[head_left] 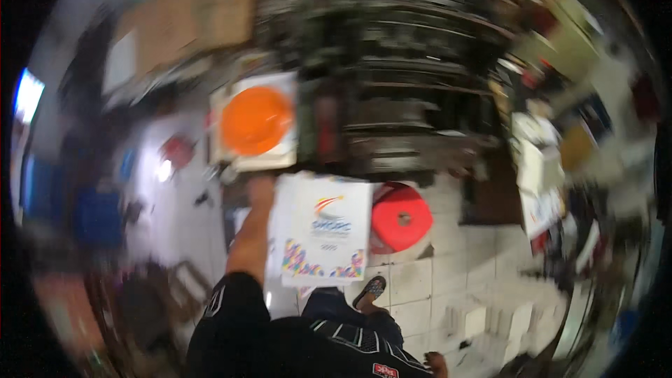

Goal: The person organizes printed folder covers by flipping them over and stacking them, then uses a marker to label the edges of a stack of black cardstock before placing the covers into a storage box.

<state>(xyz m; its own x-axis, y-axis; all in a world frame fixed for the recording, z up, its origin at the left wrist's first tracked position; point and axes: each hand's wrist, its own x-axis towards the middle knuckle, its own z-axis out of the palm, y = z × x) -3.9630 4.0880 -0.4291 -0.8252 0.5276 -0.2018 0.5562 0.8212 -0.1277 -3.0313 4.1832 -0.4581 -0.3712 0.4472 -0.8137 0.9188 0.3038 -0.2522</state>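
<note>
My left arm stretches forward, and my left hand (262,187) is at the upper left corner of a white printed sheet or flat bag (323,227) with a colourful border. Blur hides the fingers, so I cannot tell whether they grip its edge. Just beyond that hand, an orange round plate or basin (256,120) rests on a pale, box-like surface (269,162). Low at my right side is my right hand (435,364), cut by the lower edge and too small and smeared to read its fingers. No object shows in it.
A red plastic stool (402,217) stands on the tiled floor (409,283), right of the white sheet. Dark, blurred racks (420,63) fill the far side. Cardboard boxes (185,24) are at the far left, a blue container (98,217) at the left, and piled papers (539,161) at the right.
</note>
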